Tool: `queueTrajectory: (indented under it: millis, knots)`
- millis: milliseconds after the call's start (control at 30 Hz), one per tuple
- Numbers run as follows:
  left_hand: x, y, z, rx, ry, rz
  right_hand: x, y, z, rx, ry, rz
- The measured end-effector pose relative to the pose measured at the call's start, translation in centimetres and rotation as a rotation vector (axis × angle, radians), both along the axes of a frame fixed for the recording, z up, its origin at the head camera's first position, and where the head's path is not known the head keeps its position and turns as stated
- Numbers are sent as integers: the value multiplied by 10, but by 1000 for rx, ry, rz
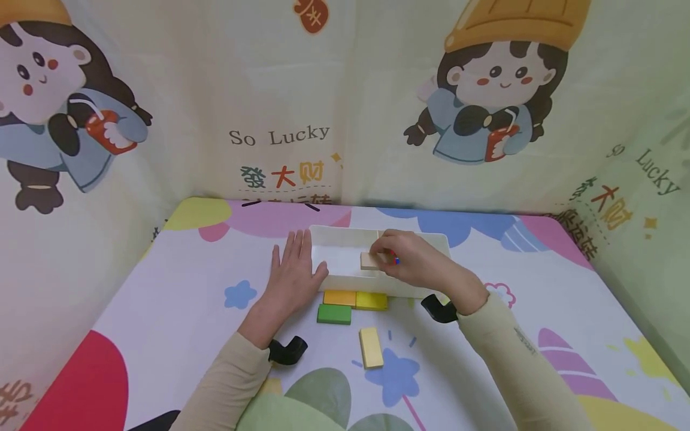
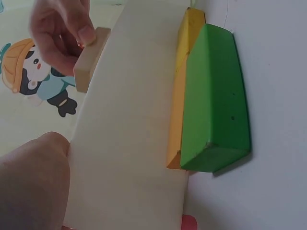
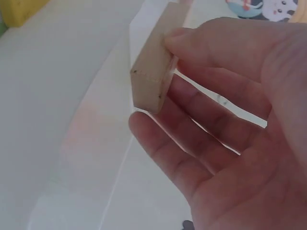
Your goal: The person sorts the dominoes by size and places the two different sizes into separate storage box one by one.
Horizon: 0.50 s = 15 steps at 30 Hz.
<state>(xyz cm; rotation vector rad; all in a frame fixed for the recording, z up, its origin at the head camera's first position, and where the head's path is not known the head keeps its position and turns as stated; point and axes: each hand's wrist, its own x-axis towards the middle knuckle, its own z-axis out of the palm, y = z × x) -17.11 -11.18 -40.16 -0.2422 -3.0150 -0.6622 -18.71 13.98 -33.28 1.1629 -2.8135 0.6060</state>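
Note:
A long white box (image 1: 345, 283) stands toward the back of the table. Against its left end rests my left hand (image 1: 291, 278), fingers straight and thumb along the near corner; part of that hand shows beside the box wall in the left wrist view. My right hand (image 1: 412, 257) pinches a plain wooden block (image 1: 369, 261) between thumb and fingers, over the inside of the box. In the right wrist view the block (image 3: 156, 72) is tilted, with the thumb on one face and the fingers behind it. Small red and blue marks show near the fingers.
Along the box's near wall lie an orange block (image 1: 339, 297) and a yellow block (image 1: 372, 300), with a green block (image 1: 334, 314) in front. Closer to me is a pale yellow block (image 1: 371, 347). Printed cloth walls (image 1: 377, 90) surround the table's far side.

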Motion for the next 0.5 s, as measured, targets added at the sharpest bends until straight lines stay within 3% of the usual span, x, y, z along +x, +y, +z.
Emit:
queueTrajectory:
  millis: [200, 500]
  knots:
    - [0, 1, 1, -10, -2, -1, -13, -8, -2, 26, -62, -48]
    - [-2, 3, -1, -31, 12, 9, -28, -21, -7, 29, -43, -63]
